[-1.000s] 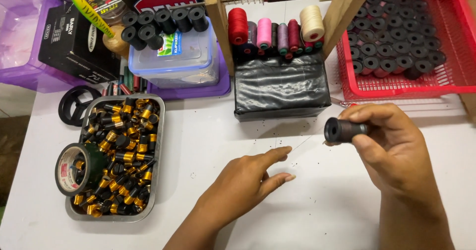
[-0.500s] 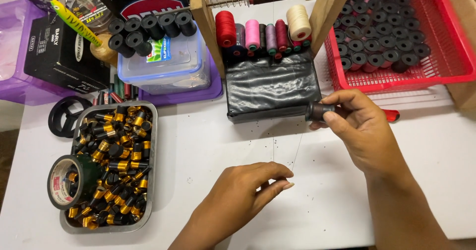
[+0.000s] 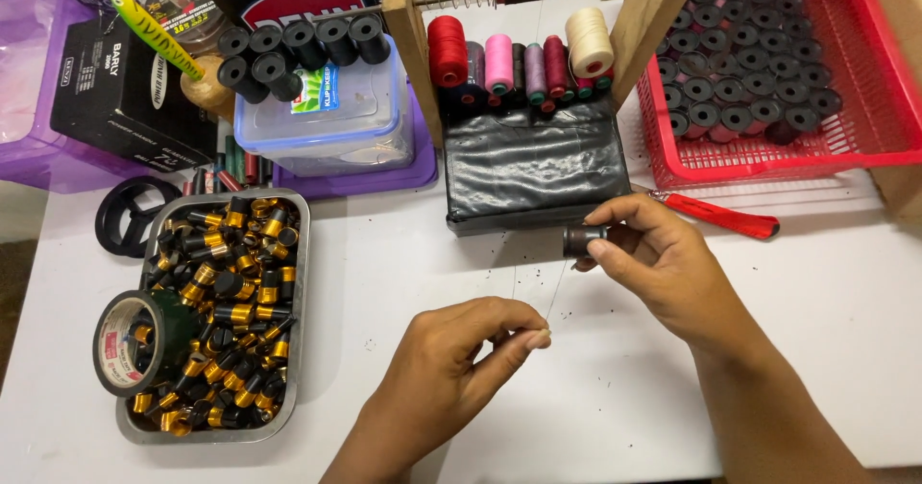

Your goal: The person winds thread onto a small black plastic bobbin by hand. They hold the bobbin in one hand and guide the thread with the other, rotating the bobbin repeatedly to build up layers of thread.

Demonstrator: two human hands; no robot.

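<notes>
Right hand (image 3: 663,263) has shifted left since the earlier frame and now sits just in front of the black block (image 3: 536,165), clenched on a dark spool (image 3: 579,241). Left hand (image 3: 461,369) has pinched thumb and forefinger on a thin thread (image 3: 555,297), low over the tabletop (image 3: 826,302), well apart from the block.

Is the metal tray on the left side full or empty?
Full. The metal tray is heaped to its rim with small black and gold caps, and a roll of tape rests on its left edge.
</notes>
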